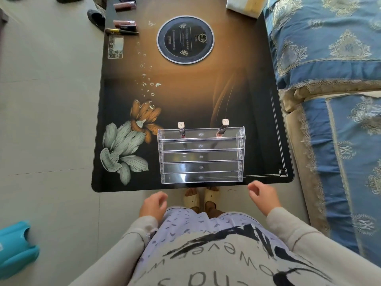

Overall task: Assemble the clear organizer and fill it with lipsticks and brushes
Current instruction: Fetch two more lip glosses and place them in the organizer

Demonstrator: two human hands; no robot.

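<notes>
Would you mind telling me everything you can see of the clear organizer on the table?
The clear organizer looks like transparent plastic, assembled into stepped tiers of long narrow troughs between two side walls. It stands upright near the front edge of the dark floral table. Its rearmost, highest tier holds two lipsticks, one toward the left, one toward the right, caps up; the lower tiers look empty. Neither hand touches it.

Pale tiled floor [51, 120] — dark floral table [185, 96], blue-covered sofa [329, 58] alongside.

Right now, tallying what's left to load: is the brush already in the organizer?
No, the brush lies on the table's far corner, apart from the organizer.
</notes>
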